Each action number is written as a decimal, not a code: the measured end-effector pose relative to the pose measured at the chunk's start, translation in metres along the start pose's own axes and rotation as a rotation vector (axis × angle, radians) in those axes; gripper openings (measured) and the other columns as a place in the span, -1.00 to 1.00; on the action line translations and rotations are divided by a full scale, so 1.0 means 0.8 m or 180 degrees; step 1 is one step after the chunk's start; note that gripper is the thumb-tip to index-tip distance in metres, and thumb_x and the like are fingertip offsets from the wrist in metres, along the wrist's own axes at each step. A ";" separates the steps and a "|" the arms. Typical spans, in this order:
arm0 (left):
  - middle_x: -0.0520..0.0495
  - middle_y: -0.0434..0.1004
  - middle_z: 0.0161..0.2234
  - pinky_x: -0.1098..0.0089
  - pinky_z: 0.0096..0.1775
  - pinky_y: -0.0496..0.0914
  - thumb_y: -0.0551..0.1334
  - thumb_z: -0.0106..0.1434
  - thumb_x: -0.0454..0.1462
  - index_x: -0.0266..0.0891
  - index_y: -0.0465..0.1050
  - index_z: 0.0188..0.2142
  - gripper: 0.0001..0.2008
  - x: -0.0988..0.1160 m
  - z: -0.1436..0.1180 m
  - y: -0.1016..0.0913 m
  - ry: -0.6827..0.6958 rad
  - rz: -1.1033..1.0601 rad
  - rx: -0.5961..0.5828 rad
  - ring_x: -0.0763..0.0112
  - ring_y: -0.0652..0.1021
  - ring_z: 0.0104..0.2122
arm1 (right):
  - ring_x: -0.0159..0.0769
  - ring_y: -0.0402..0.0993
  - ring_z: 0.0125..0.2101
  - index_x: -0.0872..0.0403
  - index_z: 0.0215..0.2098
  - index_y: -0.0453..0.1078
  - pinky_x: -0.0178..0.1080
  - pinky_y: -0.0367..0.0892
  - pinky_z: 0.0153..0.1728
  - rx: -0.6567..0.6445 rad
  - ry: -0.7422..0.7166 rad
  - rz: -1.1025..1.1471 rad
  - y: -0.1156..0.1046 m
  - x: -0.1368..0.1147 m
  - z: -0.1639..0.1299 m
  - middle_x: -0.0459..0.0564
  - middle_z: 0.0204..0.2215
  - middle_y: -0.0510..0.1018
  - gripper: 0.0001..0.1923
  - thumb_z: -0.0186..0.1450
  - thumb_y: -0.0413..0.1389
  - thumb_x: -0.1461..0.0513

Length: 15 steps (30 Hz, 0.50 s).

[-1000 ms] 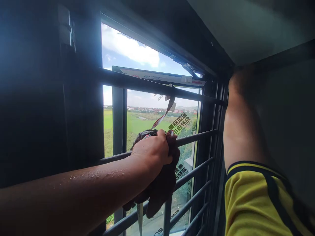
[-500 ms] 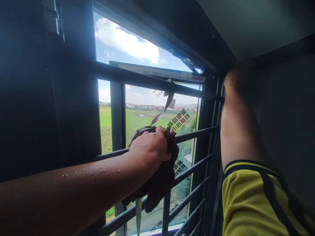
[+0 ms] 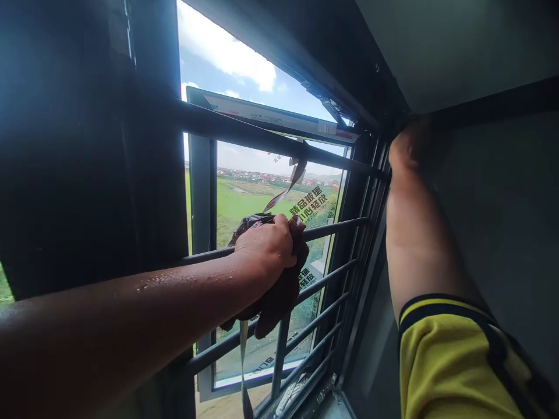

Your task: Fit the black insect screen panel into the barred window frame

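Beyond a dark window grille [image 3: 332,230], fields lie under sky. The left hand [image 3: 266,247] is clenched on a brown rag [image 3: 279,297] pressed to a bar. The right hand [image 3: 408,148] grips the upper frame. Protective film strips [image 3: 288,186] still dangle, so cleaning looks unfinished.

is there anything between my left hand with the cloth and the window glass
Yes. The left hand grips a dark cloth against a horizontal bar of the window guard; that grille stands between the hand and the glass.
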<state>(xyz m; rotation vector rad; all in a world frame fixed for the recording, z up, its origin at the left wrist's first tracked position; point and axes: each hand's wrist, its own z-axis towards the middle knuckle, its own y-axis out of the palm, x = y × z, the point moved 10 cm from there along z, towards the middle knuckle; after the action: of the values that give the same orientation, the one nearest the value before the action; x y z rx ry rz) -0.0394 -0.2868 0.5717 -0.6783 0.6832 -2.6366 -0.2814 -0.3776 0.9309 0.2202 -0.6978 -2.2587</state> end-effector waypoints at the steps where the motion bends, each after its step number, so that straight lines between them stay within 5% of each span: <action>1: -0.24 0.51 -0.21 0.22 -0.22 0.43 0.30 0.12 -0.06 -0.21 0.18 -0.04 -0.49 0.000 0.000 0.000 0.0004 -0.0033 -0.0006 0.05 0.55 -0.19 | -0.19 0.31 0.09 0.39 0.14 0.24 -0.22 0.18 0.06 -0.0118 -0.0020 -0.0138 -0.001 -0.001 -0.005 0.41 0.05 0.34 -0.58 0.43 -0.27 0.41; 8: -0.22 0.51 -0.20 0.18 -0.19 0.45 0.29 0.15 -0.10 -0.24 0.17 0.01 -0.48 0.004 -0.006 -0.004 0.0040 -0.0142 -0.0066 0.05 0.54 -0.16 | -0.15 0.28 0.08 0.40 0.06 0.25 -0.15 0.15 0.04 -0.0757 -0.0464 -0.0618 0.011 -0.002 -0.034 0.39 0.01 0.35 -0.65 0.36 -0.19 0.47; 15: -0.30 0.49 -0.17 0.16 -0.16 0.45 0.26 0.18 -0.08 -0.28 0.16 0.02 -0.48 0.005 -0.009 -0.006 0.0091 -0.0066 -0.0088 0.00 0.54 -0.17 | -0.25 0.33 -0.16 0.17 -0.25 0.25 -0.17 0.24 -0.08 -0.0935 -0.0448 0.0382 0.005 0.033 -0.133 0.15 -0.24 0.41 -0.74 0.18 -0.14 0.50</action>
<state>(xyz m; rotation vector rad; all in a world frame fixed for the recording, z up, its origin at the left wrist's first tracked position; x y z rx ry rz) -0.0470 -0.2820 0.5701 -0.6601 0.7257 -2.6652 -0.2599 -0.4426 0.8456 -0.1205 -0.4295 -2.2422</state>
